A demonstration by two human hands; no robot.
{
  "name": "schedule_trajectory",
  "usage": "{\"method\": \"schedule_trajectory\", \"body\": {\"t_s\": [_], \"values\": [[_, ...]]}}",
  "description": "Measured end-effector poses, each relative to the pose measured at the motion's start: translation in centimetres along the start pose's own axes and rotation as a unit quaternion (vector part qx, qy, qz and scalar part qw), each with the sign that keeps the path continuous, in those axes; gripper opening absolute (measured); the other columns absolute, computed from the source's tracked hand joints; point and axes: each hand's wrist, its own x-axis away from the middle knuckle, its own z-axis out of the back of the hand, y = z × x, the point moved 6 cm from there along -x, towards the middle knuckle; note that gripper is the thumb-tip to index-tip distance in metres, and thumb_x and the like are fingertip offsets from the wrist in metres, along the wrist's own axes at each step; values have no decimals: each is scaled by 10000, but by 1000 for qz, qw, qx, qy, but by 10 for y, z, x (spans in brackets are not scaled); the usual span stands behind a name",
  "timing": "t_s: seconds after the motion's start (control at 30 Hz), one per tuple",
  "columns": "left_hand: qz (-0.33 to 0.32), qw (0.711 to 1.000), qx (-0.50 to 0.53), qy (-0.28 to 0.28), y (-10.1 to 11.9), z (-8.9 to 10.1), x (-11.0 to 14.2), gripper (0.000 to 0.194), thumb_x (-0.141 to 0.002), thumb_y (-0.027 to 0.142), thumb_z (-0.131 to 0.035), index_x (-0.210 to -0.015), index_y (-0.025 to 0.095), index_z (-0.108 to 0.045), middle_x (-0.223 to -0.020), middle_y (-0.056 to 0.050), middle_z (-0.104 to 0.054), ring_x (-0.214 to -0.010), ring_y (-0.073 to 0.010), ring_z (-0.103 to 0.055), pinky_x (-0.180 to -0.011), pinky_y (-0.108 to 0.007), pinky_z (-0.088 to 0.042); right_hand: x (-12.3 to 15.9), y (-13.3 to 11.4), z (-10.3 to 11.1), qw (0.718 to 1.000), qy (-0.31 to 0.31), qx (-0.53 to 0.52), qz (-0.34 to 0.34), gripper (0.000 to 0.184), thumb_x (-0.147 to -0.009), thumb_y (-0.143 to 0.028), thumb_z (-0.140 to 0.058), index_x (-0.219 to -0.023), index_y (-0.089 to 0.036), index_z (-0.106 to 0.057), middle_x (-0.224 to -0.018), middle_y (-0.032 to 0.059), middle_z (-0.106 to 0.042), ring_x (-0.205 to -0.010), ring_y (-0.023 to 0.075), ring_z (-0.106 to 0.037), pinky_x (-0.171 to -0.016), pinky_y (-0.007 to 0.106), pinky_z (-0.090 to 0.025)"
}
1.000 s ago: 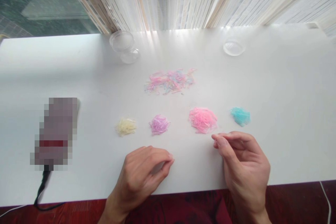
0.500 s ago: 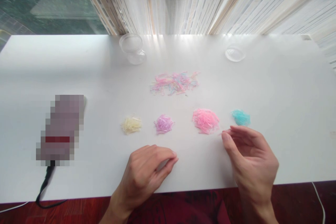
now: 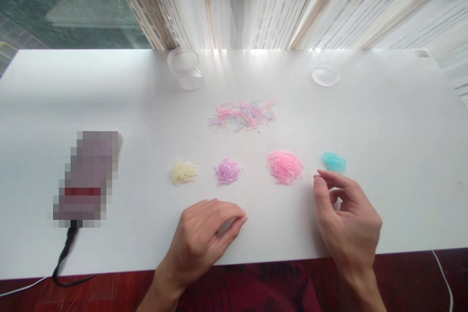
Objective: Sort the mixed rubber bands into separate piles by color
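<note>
My left hand point(image 3: 210, 229) rests near the table's front edge, thumb and forefinger pinched; anything between the tips is too small to make out. To the right, my right hand point(image 3: 347, 214) has thumb and forefinger tips close together, just below a turquoise pile of thin elastic bands point(image 3: 334, 161). Whatever sits between those tips, if anything, cannot be made out. Left of that hand lies a larger pink pile of bands point(image 3: 285, 167). A purple pile point(image 3: 228, 171) and a pale yellow pile point(image 3: 183, 172) lie farther left. Behind them spreads a loose mixed-colour pile point(image 3: 243, 115).
A clear round plastic tub point(image 3: 185, 68) stands at the back of the white table point(image 3: 402, 156). Farther right at the back lies a clear lid point(image 3: 325, 75). A blurred-out phone-like object point(image 3: 87, 175) with a black cable point(image 3: 66, 248) lies at the left. Striped curtains hang behind.
My right hand has turned slightly, its fingers curling in more and its pinch rising a little toward the turquoise pile. The thin pink strand at its fingertips no longer shows. My left hand stays put.
</note>
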Motion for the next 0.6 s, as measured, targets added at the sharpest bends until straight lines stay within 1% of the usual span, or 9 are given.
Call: {"method": "schedule_trajectory", "body": {"t_s": [0.13,0.2,0.23,0.27,0.3,0.37,0.43,0.5,0.6], "values": [[1,1000,-3,31,3,4,-1,110,-970,94,-722,-1023,188,-701,-834,-3,-784,-583,-103,-621,-627,-255,-515,10,1,2,999,-11,-10,48,178,-984,-336,-682,-1077,-209,-762,-921,42,-723,-691,165,-598,-725,340,-537],[11,998,3,54,4,8,1,125,-962,94,-734,-1023,198,-702,-842,-3,-794,-573,-98,-614,-607,-251,-516,18,-5,2,997,-17,-35,73,126,-985,-278,-682,-1070,-218,-752,-902,30,-715,-692,164,-593,-719,333,-533],[15,998,6,65,5,10,3,133,-959,93,-738,-1024,203,-702,-847,-3,-799,-579,-99,-621,-603,-248,-521,22,-12,1,994,-29,-56,92,110,-982,-244,-683,-1069,-223,-746,-892,25,-716,-693,163,-595,-709,324,-531],[17,997,9,74,6,12,5,142,-956,91,-740,-1027,208,-703,-853,-4,-803,-588,-102,-630,-602,-247,-527,26,-20,-2,988,-51,-83,117,111,-978,-211,-682,-1071,-227,-741,-884,22,-721,-701,163,-606,-696,313,-531],[16,996,12,82,8,14,7,151,-955,88,-742,-1031,212,-704,-856,-4,-806,-593,-103,-636,-600,-245,-531,31,-29,-6,979,-86,-114,146,132,-975,-184,-679,-1086,-230,-735,-888,23,-733,-725,167,-632,-682,303,-534],[9,996,15,91,12,18,10,158,-955,91,-745,-1045,214,-703,-856,-5,-810,-598,-104,-644,-597,-243,-536,41,-50,-15,950,-165,-170,202,171,-973,-165,-678,-1125,-225,-730,-912,39,-763,-793,184,-685,-674,296,-554],[-2,996,14,93,18,22,14,153,-960,95,-743,-1053,208,-698,-855,-5,-812,-596,-99,-644,-596,-239,-535,50,-68,-22,923,-218,-210,236,177,-977,-167,-679,-1141,-216,-724,-924,47,-784,-816,188,-711,-695,298,-580],[-9,996,11,92,22,25,17,147,-963,94,-741,-1054,200,-694,-854,-4,-810,-587,-90,-629,-600,-234,-532,57,-80,-26,907,-248,-230,250,146,-985,-159,-670,-1109,-210,-729,-875,37,-781,-764,175,-705,-688,290,-585],[-15,996,8,90,27,29,22,150,-962,93,-744,-1057,196,-690,-857,-4,-808,-579,-85,-610,-610,-233,-532,64,-89,-29,899,-271,-234,253,122,-990,-129,-650,-1018,-211,-735,-796,14,-757,-696,153,-682,-646,265,-566]]}}
